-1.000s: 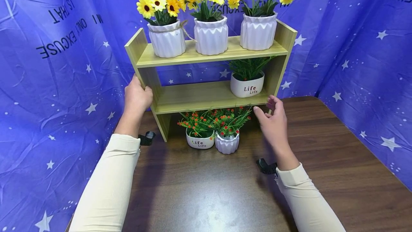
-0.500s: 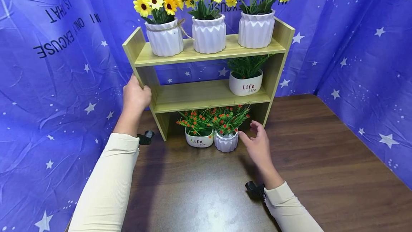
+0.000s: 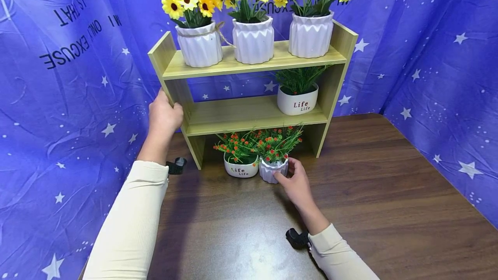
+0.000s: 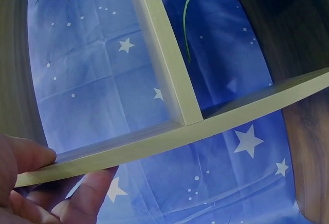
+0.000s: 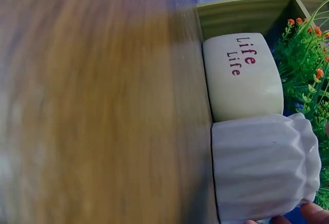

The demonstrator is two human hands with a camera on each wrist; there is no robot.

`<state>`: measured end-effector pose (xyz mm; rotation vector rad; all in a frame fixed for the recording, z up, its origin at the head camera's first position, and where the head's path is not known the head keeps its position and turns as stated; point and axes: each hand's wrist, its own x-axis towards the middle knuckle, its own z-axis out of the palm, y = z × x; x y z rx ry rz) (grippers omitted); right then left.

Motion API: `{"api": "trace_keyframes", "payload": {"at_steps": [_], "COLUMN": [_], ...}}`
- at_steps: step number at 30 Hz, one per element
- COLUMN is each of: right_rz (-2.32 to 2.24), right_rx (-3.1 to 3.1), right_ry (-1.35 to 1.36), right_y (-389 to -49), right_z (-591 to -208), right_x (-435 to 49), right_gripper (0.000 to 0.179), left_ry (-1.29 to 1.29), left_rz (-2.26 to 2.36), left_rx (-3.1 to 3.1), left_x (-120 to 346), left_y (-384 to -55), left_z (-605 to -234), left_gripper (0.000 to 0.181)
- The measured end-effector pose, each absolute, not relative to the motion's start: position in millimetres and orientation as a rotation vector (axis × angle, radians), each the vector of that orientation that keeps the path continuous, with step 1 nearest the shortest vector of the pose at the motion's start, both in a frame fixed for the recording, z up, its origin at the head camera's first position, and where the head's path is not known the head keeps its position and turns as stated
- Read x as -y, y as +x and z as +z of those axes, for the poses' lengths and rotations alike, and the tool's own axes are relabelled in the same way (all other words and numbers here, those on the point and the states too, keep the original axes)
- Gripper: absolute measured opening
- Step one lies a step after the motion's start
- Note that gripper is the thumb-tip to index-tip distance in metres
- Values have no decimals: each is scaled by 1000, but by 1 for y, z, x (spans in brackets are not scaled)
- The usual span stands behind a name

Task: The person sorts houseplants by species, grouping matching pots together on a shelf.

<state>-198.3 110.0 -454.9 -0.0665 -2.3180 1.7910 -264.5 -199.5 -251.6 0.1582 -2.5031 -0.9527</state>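
Observation:
My left hand [image 3: 165, 116] grips the left side panel of a pale wooden shelf [image 3: 229, 116], thumb on its inner face and fingers outside, as the left wrist view shows. At the shelf's foot stands a fluted white flowerpot [image 3: 268, 173] with red-flowered greenery. My right hand [image 3: 298, 187] holds this pot at its right side, thumb at the front and fingers behind. In the right wrist view the fluted pot [image 5: 262, 167] stands on the table, with fingertips [image 5: 313, 213] near its rim. Close beside it, on the left, is an oval white "Life" planter [image 3: 241, 170].
Three white pots of yellow flowers, one the middle pot [image 3: 253, 42], line the top board. Another "Life" planter [image 3: 297, 102] stands at the right on the middle board. Blue star-printed cloth [image 3: 78, 98] hangs around the brown wooden table [image 3: 369, 185].
My right hand has come down from the shelf's right side to the fluted flowerpot and taken hold of it. The left hand keeps its grip on the side panel.

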Motion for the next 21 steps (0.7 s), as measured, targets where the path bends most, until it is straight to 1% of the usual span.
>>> {"api": "trace_keyframes", "payload": {"at_steps": [14,21], "right_rz": [1784,1746], "right_rx": [2303,2304], "right_ry": [-80,-129], "right_y": [-204,-210], "right_z": [-458,-458], "right_x": [-102,-97], "right_gripper": [68,73], "left_ry": [142,130], "left_rz": [-939,-929], "left_rx": [2485,2489], "left_x": [201,201], "left_y": [-266,-266], "left_z": [-255,-255], "left_gripper": [36,37]}}
